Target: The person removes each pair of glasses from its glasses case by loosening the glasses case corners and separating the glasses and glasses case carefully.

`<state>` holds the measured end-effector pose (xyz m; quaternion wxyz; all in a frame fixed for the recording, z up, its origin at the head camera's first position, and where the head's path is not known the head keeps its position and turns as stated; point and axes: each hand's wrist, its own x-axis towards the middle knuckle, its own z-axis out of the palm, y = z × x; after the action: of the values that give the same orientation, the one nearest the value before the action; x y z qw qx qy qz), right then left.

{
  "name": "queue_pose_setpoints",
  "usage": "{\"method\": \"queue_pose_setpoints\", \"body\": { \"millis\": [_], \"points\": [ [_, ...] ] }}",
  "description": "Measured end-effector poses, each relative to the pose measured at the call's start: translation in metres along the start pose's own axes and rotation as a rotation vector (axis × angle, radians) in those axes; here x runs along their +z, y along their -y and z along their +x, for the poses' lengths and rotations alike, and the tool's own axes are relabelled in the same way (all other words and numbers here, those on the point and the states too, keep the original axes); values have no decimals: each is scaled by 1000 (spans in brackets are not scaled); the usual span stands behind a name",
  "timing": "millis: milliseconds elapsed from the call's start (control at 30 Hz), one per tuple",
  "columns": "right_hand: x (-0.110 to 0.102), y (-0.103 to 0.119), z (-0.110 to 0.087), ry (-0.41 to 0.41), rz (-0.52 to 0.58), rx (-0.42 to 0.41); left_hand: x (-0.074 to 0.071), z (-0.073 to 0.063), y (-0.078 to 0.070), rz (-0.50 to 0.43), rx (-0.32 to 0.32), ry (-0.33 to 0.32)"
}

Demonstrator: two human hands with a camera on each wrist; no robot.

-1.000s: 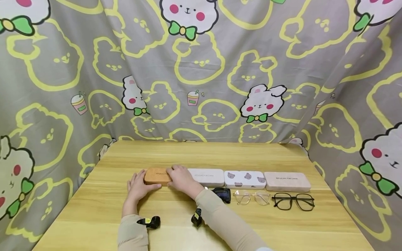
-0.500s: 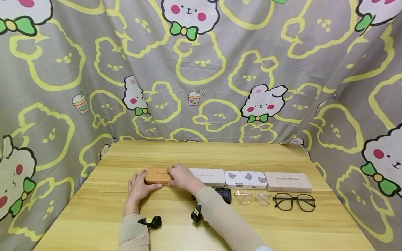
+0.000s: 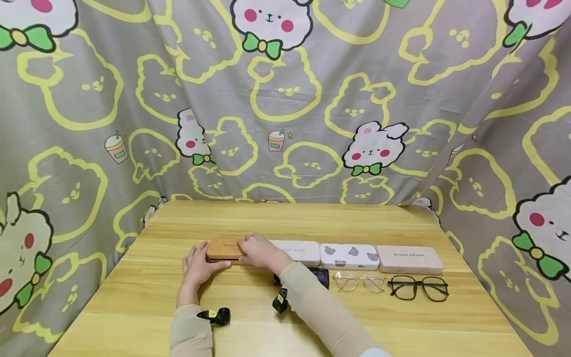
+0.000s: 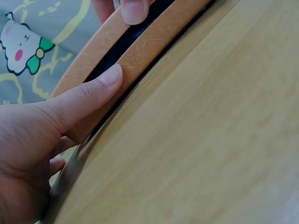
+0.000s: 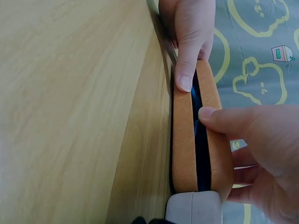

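Note:
An orange glasses case (image 3: 221,246) lies at the left end of a row of cases. Its lid is raised a little, and a dark blue lining shows through the gap in both wrist views. My left hand (image 3: 197,267) holds the case's left end, its thumb (image 4: 100,86) pressed on the front of the lower half. From the right, my right hand (image 3: 263,253) grips the lid, with the thumb (image 5: 217,116) at the lid's front edge and the other fingers behind. The lower half (image 5: 183,149) rests on the table.
A pale grey case (image 3: 299,252), a bear-print case (image 3: 348,256) and a pinkish case (image 3: 410,259) continue the row rightward. Before them lie dark-lensed glasses (image 3: 322,277), partly behind my right forearm, clear-framed glasses (image 3: 359,282) and black-framed glasses (image 3: 418,282). A patterned curtain (image 3: 285,99) encloses the table.
The orange case was shut in the earlier frames; now its lid has lifted slightly, leaving a dark gap along the front. Both hands have stayed nearly in place.

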<state>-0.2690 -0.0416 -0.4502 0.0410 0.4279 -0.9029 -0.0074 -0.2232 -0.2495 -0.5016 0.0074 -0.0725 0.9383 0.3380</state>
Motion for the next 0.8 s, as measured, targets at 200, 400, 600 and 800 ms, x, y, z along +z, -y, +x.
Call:
{"method": "queue_pose_setpoints", "body": {
  "millis": [200, 400, 600, 800],
  "points": [
    [2, -2, -1, 24, -32, -11, 1, 1, -2, -6, 4, -11],
    [8, -7, -4, 33, 46, -3, 5, -2, -1, -42, -9, -38],
    [8, -7, -8, 13, -25, -30, 7, -3, 0, -32, -4, -49],
    [7, -1, -9, -16, -96, -22, 1, -3, 0, -38, 7, -41]
  ]
}}
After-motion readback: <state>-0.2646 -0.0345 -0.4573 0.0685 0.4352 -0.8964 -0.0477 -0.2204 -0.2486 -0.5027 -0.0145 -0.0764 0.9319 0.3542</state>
